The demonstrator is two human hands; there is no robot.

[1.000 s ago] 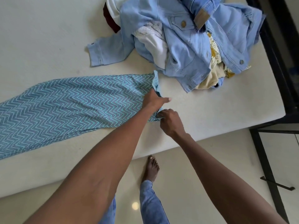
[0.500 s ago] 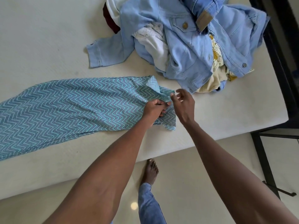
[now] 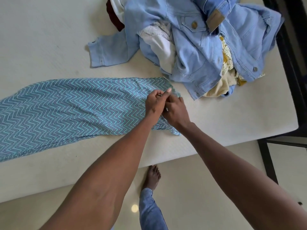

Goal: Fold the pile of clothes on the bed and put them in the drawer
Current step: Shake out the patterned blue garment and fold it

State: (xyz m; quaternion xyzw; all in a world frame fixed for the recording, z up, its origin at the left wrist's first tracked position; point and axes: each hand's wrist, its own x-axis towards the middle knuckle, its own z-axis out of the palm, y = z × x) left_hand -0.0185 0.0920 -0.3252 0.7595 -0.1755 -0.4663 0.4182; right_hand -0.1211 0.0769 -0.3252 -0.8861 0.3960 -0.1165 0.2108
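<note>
A long blue zigzag-patterned garment [image 3: 66, 110] lies spread across the white mattress [image 3: 41, 39], running from the left edge to the middle. At its right end my left hand [image 3: 155, 103] grips the fabric with curled fingers. My right hand [image 3: 176, 112] sits against it, fingers curled on the same bunched end. Behind them is the pile of clothes [image 3: 207, 47]: a light-blue denim jacket on top, with white, cream, yellow-patterned and dark-red pieces under it.
The mattress front edge runs diagonally below my arms, with the tiled floor [image 3: 207, 188] and my bare foot [image 3: 152, 176] beyond it. A black bed frame [image 3: 285, 47] borders the right side. No drawer shows.
The right end of the zigzag garment has been turned over and laid flatter. My right hand has come down from above the fabric and joined my left hand on the bunched end.
</note>
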